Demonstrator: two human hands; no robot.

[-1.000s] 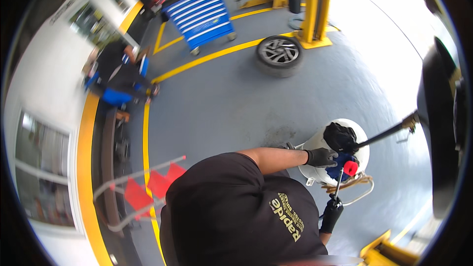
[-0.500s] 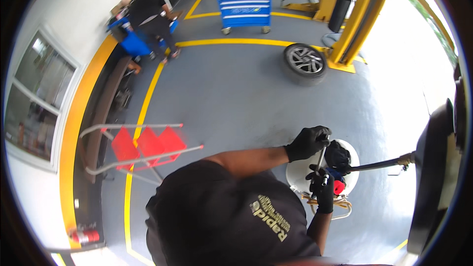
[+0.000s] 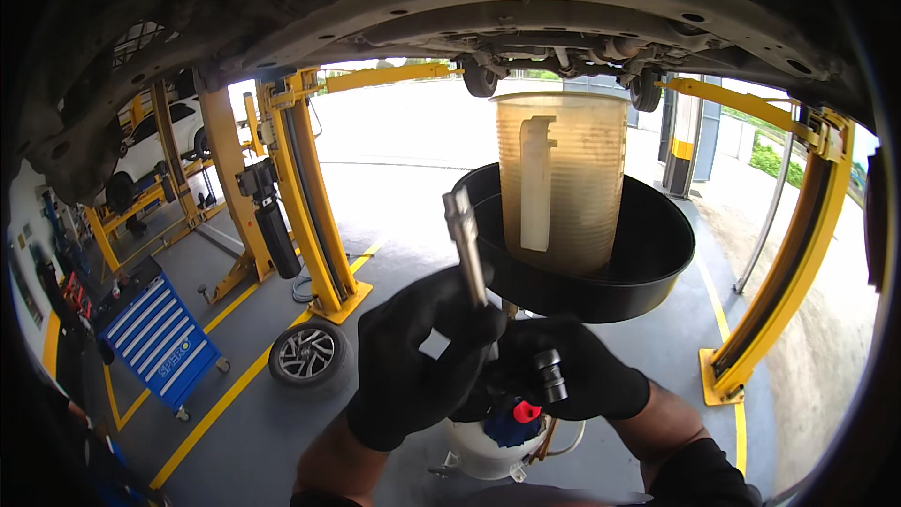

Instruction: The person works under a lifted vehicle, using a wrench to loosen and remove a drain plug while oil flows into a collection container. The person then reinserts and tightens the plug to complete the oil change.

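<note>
My left hand [image 3: 404, 361], in a black glove, is closed around a chrome socket extension bar [image 3: 465, 242]. The bar's thicker end points upward, and its lower end runs down toward my other hand. My right hand [image 3: 605, 371], gloved the same way, has its fingers closed on a short metal socket [image 3: 552, 377] sticking out below them. The hands are close together; whether the two metal pieces join is hidden by the fingers. Just beyond them is a wide black drain pan [image 3: 601, 299] with a tall, stained translucent measuring jug [image 3: 572, 178] standing in it.
Overhead spans a raised car's underside [image 3: 526, 0], held by yellow lift posts [image 3: 314, 197] [image 3: 788, 253]. Below my hands is a white drum [image 3: 483, 455] with a blue cloth and red piece on top. A wheel [image 3: 308, 354] and blue tool cabinet [image 3: 164, 338] are at left.
The view has risen from the floor and drum to the car underside and drain pan. Both hands now show larger, in front of the pan, still holding metal tool pieces.
</note>
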